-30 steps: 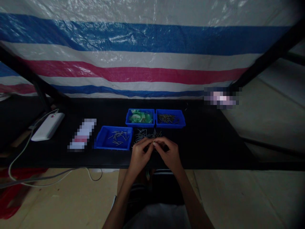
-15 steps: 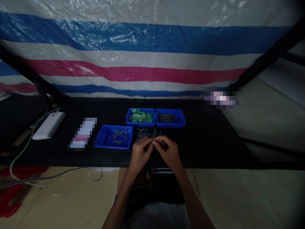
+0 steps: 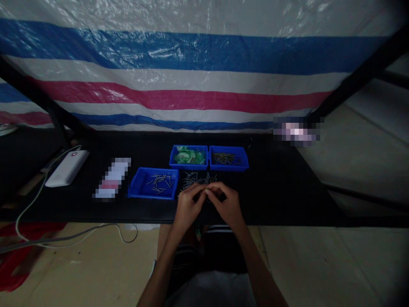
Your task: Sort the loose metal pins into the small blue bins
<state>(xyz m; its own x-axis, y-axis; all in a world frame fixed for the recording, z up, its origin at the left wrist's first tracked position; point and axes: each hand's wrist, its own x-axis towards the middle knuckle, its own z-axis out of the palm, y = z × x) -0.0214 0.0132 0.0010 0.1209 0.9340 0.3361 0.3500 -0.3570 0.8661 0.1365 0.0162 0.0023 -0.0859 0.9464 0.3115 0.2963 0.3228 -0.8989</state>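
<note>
Near the middle of the frame, the left hand (image 3: 187,207) and the right hand (image 3: 225,206) met above the front edge of the black table (image 3: 281,187). Their fingertips were pinched together on something very small at the point where they touched; it was too small and dark to say what it was. Just behind the hands lay a loose pile of metal pins (image 3: 196,178) on the table. Left of the pile stood a blue tray (image 3: 154,183) with some pins inside. Higher in the frame were two more blue trays side by side, one with green parts (image 3: 189,156) and one with dark pins (image 3: 228,158). Far at the left lay a white device (image 3: 67,168) with a cable.
</note>
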